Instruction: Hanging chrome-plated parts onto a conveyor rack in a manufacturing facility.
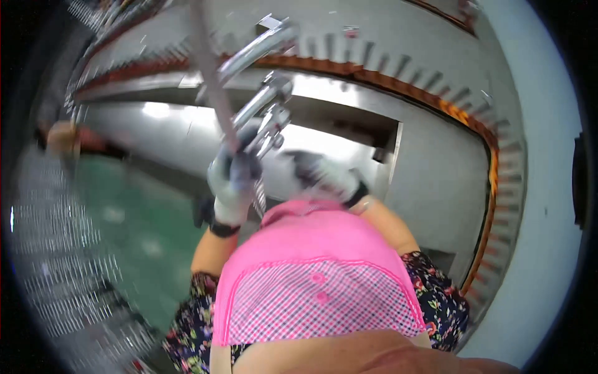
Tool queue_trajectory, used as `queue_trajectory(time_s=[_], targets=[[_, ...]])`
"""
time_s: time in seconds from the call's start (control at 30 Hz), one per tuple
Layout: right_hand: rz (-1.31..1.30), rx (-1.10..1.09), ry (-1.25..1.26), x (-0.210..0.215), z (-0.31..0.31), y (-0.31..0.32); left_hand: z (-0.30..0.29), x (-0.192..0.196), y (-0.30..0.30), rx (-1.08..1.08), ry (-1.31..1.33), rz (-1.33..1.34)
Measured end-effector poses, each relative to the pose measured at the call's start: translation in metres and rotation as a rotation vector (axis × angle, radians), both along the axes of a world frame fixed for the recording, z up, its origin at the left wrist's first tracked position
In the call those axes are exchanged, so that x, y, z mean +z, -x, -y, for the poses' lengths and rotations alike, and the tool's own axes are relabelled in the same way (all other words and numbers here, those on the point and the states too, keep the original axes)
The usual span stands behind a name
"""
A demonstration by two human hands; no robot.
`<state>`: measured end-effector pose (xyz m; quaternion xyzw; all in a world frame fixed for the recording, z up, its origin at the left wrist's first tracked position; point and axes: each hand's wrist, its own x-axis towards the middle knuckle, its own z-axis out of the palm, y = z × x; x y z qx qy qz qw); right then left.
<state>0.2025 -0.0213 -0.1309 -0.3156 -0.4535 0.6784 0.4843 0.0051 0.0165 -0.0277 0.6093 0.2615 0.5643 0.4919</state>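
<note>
My left hand (pixel 232 187), in a pale glove with dark fingers, is closed around the lower end of shiny chrome tubes with knobbed ends (pixel 265 103). A blurred grey-brown rod or hose (pixel 212 75) runs down from above to the same hand. Below its fingers hangs a short ribbed metal piece (pixel 260 198). To the right, just above my pink apron (pixel 317 227), is my gloved right hand (pixel 327 177). Motion smears its dark fingertips, which point left toward the chrome tubes. Whether anything is in them is not visible.
A steel bench (pixel 174 121) with a raised ledge lies ahead. An orange-brown rail (pixel 374 75) with upright pegs curves behind and down the right. Racks of blurred metal parts (pixel 56 237) line the left beside green floor (pixel 134 230). A skin-toned blur (pixel 62 137) shows far left.
</note>
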Motion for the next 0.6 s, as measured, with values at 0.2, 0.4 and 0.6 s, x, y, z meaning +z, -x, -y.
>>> queue_trajectory(time_s=[0.2, 0.4, 0.6], targets=[[-0.574, 0.078, 0.182, 0.075, 0.001, 0.068, 0.003, -0.005, -0.012, -0.077, -0.025, -0.02], [-0.133, -0.87, 0.022, 0.037, -0.012, -0.036, -0.006, -0.006, -0.016, -0.052, 0.039, -0.008], [0.024, -2.034, -0.16, 0.062, 0.108, -0.346, -0.011, -0.008, 0.009, 0.122, 0.035, -0.028]])
